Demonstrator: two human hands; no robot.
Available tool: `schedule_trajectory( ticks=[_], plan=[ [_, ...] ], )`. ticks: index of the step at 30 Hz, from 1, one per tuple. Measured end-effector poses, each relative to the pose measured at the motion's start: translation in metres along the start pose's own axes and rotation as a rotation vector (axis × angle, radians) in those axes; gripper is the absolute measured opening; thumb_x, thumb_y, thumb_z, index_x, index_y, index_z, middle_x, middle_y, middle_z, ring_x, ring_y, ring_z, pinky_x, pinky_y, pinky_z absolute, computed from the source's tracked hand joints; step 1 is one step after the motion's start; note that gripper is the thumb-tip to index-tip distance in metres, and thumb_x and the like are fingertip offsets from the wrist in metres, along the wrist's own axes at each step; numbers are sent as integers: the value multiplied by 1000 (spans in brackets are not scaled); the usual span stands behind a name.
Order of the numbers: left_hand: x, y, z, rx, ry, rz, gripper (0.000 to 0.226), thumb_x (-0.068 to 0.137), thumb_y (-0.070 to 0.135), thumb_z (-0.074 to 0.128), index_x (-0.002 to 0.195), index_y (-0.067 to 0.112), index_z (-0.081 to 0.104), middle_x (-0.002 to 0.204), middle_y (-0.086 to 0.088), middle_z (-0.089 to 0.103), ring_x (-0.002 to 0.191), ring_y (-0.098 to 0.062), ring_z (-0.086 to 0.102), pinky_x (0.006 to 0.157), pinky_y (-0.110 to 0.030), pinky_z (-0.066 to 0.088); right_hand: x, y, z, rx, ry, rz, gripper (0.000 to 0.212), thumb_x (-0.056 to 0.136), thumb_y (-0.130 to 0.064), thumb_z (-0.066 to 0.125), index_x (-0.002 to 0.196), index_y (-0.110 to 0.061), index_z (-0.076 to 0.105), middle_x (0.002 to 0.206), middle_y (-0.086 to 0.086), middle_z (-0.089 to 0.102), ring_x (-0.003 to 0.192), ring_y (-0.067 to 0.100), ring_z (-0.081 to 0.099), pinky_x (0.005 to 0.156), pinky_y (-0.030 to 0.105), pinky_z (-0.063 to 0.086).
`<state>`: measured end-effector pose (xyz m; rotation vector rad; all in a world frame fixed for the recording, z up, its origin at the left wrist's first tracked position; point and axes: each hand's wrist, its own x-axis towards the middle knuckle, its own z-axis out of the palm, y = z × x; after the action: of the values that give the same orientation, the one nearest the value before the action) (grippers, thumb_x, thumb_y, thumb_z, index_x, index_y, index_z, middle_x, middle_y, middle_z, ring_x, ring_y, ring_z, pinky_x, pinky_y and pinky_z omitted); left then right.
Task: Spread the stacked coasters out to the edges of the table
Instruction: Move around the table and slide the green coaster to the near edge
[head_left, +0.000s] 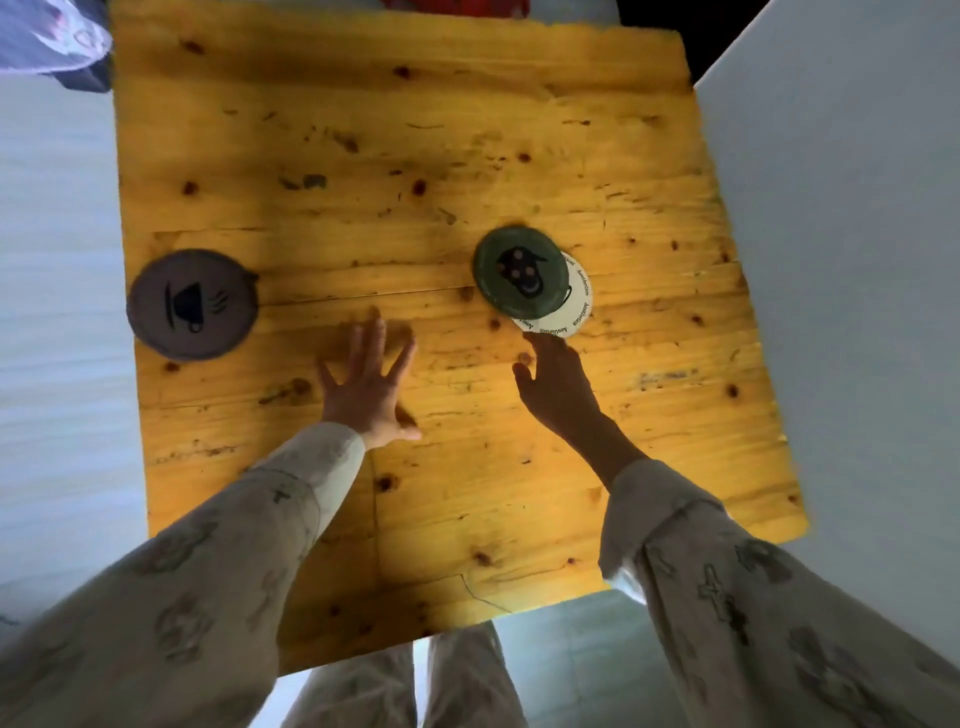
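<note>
A grey round coaster (193, 305) with a black cup drawing lies at the left edge of the wooden table (415, 130). Right of centre a green coaster (519, 271) with a dark figure lies on top of a white coaster (577, 306) with lettering round its rim; the white one sticks out at the lower right. My left hand (366, 384) hovers over the table middle with fingers spread, holding nothing. My right hand (551, 382) reaches toward the white coaster, a fingertip at its near rim, nothing gripped.
Pale floor surrounds the table on the left, right and near sides. A patterned cloth (52, 36) lies at the far left corner and something red (457, 6) shows beyond the far edge. My legs (410, 686) stand under the near edge.
</note>
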<state>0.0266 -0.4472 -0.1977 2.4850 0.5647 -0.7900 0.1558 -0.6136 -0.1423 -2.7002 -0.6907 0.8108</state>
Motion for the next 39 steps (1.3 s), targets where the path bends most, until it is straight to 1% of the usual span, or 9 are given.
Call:
schedule_trajectory(
  ticks=[7,11,15,19,23,27,31,34,39],
  plan=[
    [6,-4,10,71,85,-21,123,58,58,69,127,39,-32,148,-5,-33,137,-30,-26,104,-71,-1,74,-5,-1,-339,108,-42,62,92,-36,49,143,-11,26,154,15,23,142,32,21,115,45,26],
    [6,-1,8,50,72,-48,123,59,55,69,126,40,-32,140,0,-40,131,-24,-33,103,-70,-4,96,-14,2,-387,63,-9,66,89,-39,55,143,-13,26,151,18,26,132,38,33,95,48,45],
    [7,1,8,47,58,-60,124,58,55,69,127,40,-34,139,-1,-42,126,-24,-37,103,-70,-6,97,-14,4,-469,47,-34,50,95,-29,45,139,-11,31,151,23,27,134,41,31,88,50,49],
    [7,0,7,48,33,-77,126,59,55,69,124,40,-37,137,-1,-45,126,-23,-38,104,-70,-4,88,-13,6,-444,144,-112,30,96,-11,34,120,-3,50,136,17,50,125,32,47,75,42,51],
    [7,1,4,38,-14,-89,123,62,54,69,122,42,-39,134,1,-48,131,-25,-36,105,-69,-6,69,-5,2,-375,218,-184,25,93,-5,40,115,-3,52,114,15,64,106,32,59,64,40,50],
    [7,2,0,6,-45,-112,121,64,51,70,124,43,-35,137,3,-47,133,-25,-34,106,-66,-8,25,14,8,-278,188,-285,32,82,6,54,113,1,56,111,19,67,100,37,63,70,41,53],
    [6,6,2,-47,-10,-126,118,66,42,73,133,41,-25,147,0,-36,136,-25,-29,109,-62,-6,-27,41,31,-213,39,-364,34,86,3,53,120,-2,53,127,17,59,118,33,55,92,39,48],
    [-4,12,17,-66,99,-118,100,75,33,67,140,35,-9,153,-2,-21,140,-26,-18,114,-57,2,-66,55,47,-153,-48,-386,40,82,6,58,121,-2,54,135,16,55,127,31,49,102,37,43],
    [-42,35,58,-100,231,-46,69,86,9,45,143,24,8,155,-11,-4,142,-29,-6,116,-49,6,-111,81,59,-129,6,-448,37,60,19,71,94,4,66,117,24,67,113,40,61,91,49,53]
  ],
)
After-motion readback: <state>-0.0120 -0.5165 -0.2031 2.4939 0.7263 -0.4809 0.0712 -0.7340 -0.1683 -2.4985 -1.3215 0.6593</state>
